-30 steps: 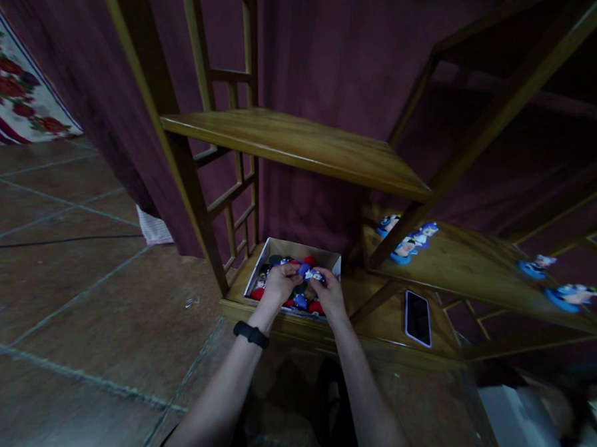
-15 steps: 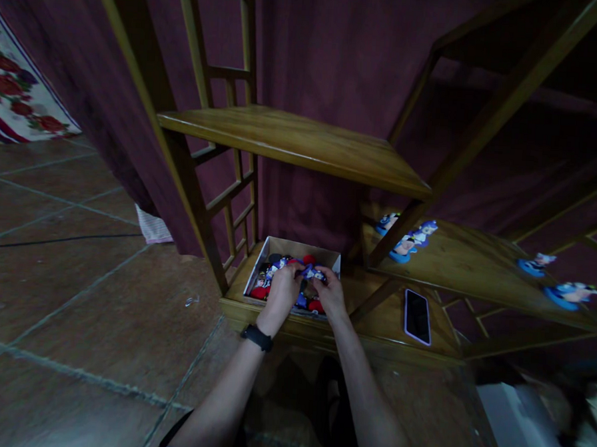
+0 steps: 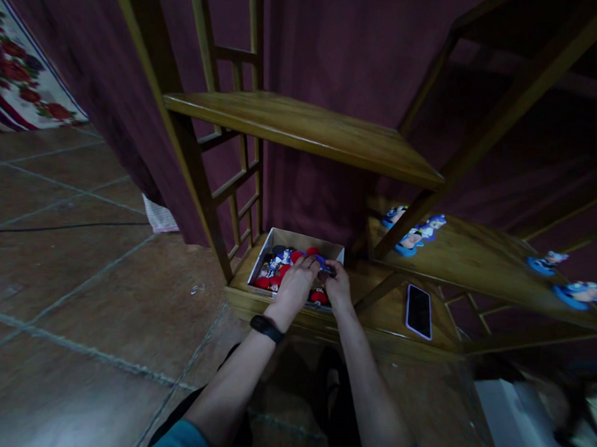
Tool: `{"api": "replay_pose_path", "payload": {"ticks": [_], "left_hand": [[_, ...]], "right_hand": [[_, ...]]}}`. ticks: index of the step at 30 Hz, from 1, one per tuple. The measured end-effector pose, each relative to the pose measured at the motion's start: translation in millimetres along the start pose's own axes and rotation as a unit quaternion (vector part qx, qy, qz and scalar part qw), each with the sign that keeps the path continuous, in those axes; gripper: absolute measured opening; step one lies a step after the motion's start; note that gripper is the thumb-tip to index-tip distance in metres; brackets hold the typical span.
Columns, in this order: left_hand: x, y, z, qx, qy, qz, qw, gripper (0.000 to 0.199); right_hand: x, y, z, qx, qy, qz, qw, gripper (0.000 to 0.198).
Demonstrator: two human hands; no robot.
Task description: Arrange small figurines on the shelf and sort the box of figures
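A shallow white cardboard box (image 3: pixel 265 254) stands on the low wooden shelf, filled with several small figurines (image 3: pixel 275 265) in red, blue, white and black. My left hand (image 3: pixel 299 285) reaches palm down over the box, its fingertips closed at a purple-blue figurine (image 3: pixel 321 259). On that figurine's right side, my right hand (image 3: pixel 338 285) pinches it between thumb and fingers. Much of the figurine is hidden by my fingers. A black band (image 3: pixel 267 328) circles my left wrist.
A phone (image 3: pixel 418 312) lies on the low shelf right of the box. Several figurines on blue bases, one a pale figurine (image 3: pixel 547 262), stand on the raised right shelf (image 3: pixel 481 260). Above the box juts a wooden shelf board (image 3: pixel 303 127). A white box (image 3: pixel 518 422) sits on the floor at right.
My left hand has shifted right and turned more palm down over the figurines. My right hand stays at the purple-blue figurine, now lower in the box's right part. The view has shifted slightly.
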State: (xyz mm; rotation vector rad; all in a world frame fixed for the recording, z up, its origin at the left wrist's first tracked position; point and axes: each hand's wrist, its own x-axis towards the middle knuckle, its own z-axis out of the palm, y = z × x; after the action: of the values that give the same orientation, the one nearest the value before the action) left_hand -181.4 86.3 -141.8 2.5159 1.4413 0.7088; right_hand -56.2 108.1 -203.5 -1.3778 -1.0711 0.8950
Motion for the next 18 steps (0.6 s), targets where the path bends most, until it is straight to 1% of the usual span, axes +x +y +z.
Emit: {"api": "replay_pose_path", "payload": {"ticks": [3,9,14,18], "left_hand": [[-0.9,0.8,1.3,0.0,0.007,0.018,1.0,0.039],[-2.4,2.2,1.9,-0.06,0.005,0.008,0.998,0.04],[-1.8,3.3,1.3,-0.091,-0.015,0.001,0.996,0.038],[-2.5,1.7,5.5,-0.143,0.01,-0.003,0.99,0.038]], "right_hand": [[-0.8,-3.6,-3.2,-0.005,0.002,0.006,1.0,0.03],[-1.1,-3.3,-6.1,0.0,0.002,0.026,1.0,0.029],[1.7,3.7,-7.4,0.004,-0.004,0.018,1.0,0.027],[3.9,6.8,-8.8,-0.003,-0.002,0.018,1.0,0.027]]}}
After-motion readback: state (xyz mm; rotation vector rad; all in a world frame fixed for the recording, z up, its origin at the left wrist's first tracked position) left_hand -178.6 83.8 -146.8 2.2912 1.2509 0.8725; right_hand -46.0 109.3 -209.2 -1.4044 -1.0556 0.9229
